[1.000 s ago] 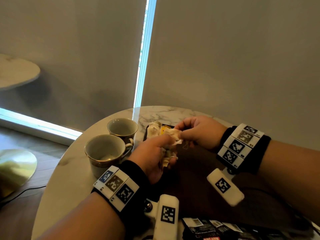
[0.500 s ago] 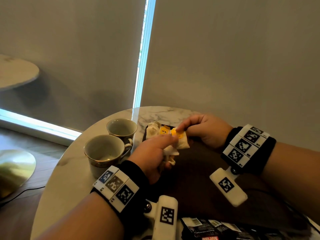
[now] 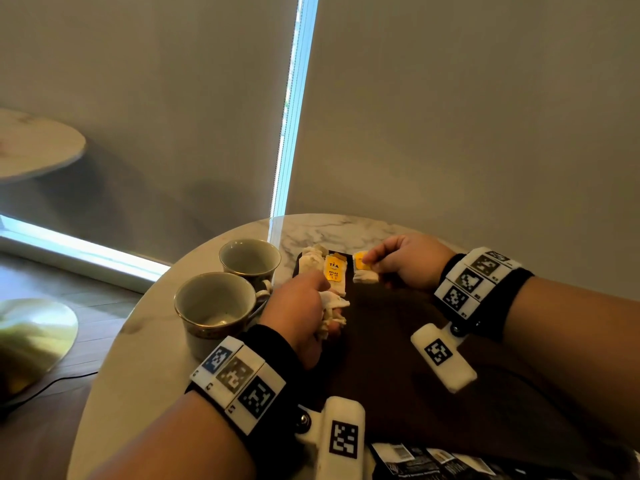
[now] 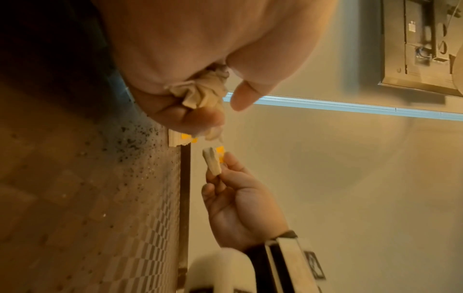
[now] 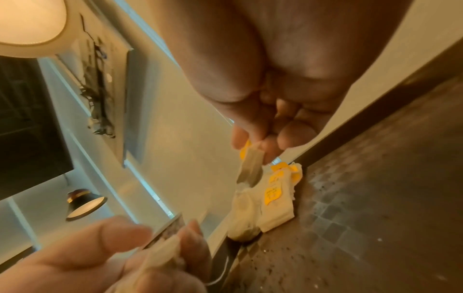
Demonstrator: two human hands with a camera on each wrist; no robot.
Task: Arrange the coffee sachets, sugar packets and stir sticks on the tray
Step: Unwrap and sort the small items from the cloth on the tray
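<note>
Cream sachets (image 3: 335, 271) with yellow labels lie at the dark tray's (image 3: 381, 341) far end — some overlapping.

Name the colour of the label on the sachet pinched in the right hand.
Yellow-orange, on a cream sachet; head view shows it best.

There are two cups (image 3: 225, 306) on one round table (image 3: 145, 348), one dark tray (image 3: 388, 341), and two hands. The small white packets (image 3: 334, 271) with yellow labels are several; their exact number I cannot tell.
</note>
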